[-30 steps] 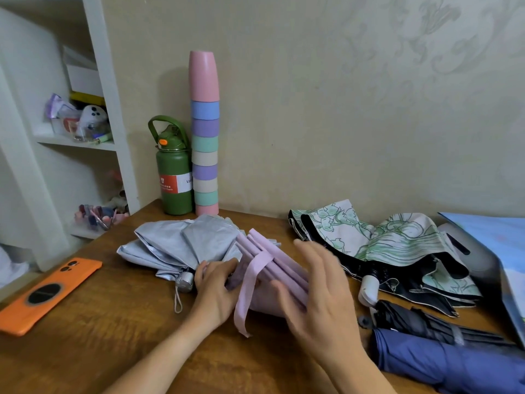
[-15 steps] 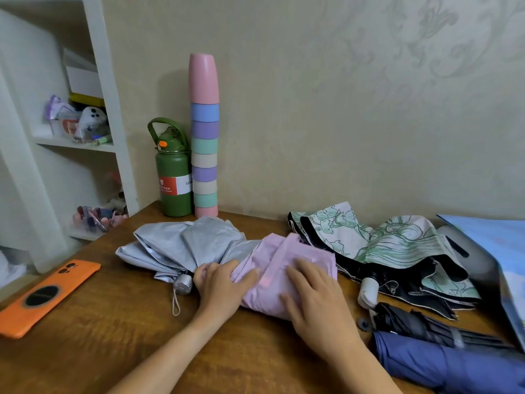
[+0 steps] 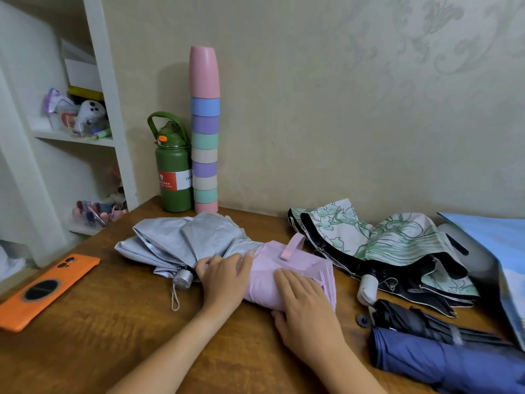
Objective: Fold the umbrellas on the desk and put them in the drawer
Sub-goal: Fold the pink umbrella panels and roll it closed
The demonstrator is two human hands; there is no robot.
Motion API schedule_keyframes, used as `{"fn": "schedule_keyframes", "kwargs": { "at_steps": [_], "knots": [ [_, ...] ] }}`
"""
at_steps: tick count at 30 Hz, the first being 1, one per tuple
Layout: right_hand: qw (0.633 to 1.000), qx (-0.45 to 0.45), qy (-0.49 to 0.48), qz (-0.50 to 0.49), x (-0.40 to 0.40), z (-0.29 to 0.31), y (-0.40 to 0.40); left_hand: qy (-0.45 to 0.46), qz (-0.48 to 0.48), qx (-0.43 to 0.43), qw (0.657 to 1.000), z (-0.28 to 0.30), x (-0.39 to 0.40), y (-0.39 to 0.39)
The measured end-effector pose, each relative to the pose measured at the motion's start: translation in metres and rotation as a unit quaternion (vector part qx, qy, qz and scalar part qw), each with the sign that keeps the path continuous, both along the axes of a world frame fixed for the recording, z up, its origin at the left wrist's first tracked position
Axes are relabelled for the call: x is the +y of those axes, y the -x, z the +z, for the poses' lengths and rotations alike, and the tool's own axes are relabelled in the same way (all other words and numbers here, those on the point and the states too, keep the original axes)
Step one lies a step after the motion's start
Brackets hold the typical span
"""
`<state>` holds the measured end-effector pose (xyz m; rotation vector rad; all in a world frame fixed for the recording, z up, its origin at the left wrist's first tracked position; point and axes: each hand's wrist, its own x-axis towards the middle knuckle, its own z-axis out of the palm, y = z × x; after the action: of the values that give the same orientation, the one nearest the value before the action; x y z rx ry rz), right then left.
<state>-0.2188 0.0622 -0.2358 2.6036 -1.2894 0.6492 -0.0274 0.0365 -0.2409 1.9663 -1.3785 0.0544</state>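
Pink umbrella (image 3: pixel 287 275) lies mid-tabletop (image 3: pixel 113 322), against the silver umbrella (image 3: pixel 184 243). Head view: my left hand (image 3: pixel 224 275) and right hand (image 3: pixel 305 302) press flat on it, fingers spread. I would roll the pleats tight (strap (image 3: pixel 292 245) still loose), then fasten.

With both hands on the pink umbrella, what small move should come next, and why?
Probably the right hand should take the strap and wrap it round the pink umbrella. The left hand presses the roll, but the strap sticks up loose.
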Motion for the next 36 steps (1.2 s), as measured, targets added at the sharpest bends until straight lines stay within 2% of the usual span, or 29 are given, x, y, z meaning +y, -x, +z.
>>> {"fn": "schedule_keyframes", "kwargs": {
  "at_steps": [4,7,9,13,18,22,24,27,29,32,36],
  "knots": [
    [0.998,0.022,-0.053,-0.014,-0.009,0.008,0.004,-0.015,-0.146,0.015,0.989,0.005,0.017,-0.015],
    [0.996,0.033,-0.077,-0.001,-0.014,0.011,0.008,-0.135,-0.262,-0.037,0.955,0.022,0.038,-0.028],
    [0.995,0.042,-0.086,0.005,-0.016,0.013,0.009,-0.188,-0.279,-0.076,0.939,0.03,0.043,-0.03],
    [0.994,0.039,-0.104,0.02,-0.014,0.019,0.015,-0.178,-0.302,-0.121,0.929,0.032,0.031,-0.028],
    [0.994,0.048,-0.092,0.021,-0.011,0.022,0.019,-0.228,-0.305,-0.147,0.913,0.041,0.03,-0.026],
    [0.99,0.07,-0.122,0.029,-0.012,0.025,0.017,-0.253,-0.299,-0.179,0.902,0.053,0.036,-0.02],
    [0.993,0.068,-0.088,0.029,-0.011,0.025,0.018,-0.25,-0.283,-0.166,0.911,0.056,0.042,-0.017],
    [0.994,0.04,0.086,0.047,0.003,0.019,0.014,-0.227,-0.265,-0.132,0.928,0.066,0.051,-0.014],
    [0.983,0.036,0.161,0.084,0.01,0.018,0.012,-0.225,-0.267,-0.131,0.928,0.079,0.056,-0.011],
    [0.979,0.042,0.19,0.062,0.006,0.025,0.015,-0.243,-0.28,-0.141,0.918,0.096,0.063,-0.007],
    [0.985,0.04,0.161,0.035,0.001,0.043,0.028,-0.251,-0.291,-0.129,0.914,0.104,0.069,-0.01]
  ]
}}
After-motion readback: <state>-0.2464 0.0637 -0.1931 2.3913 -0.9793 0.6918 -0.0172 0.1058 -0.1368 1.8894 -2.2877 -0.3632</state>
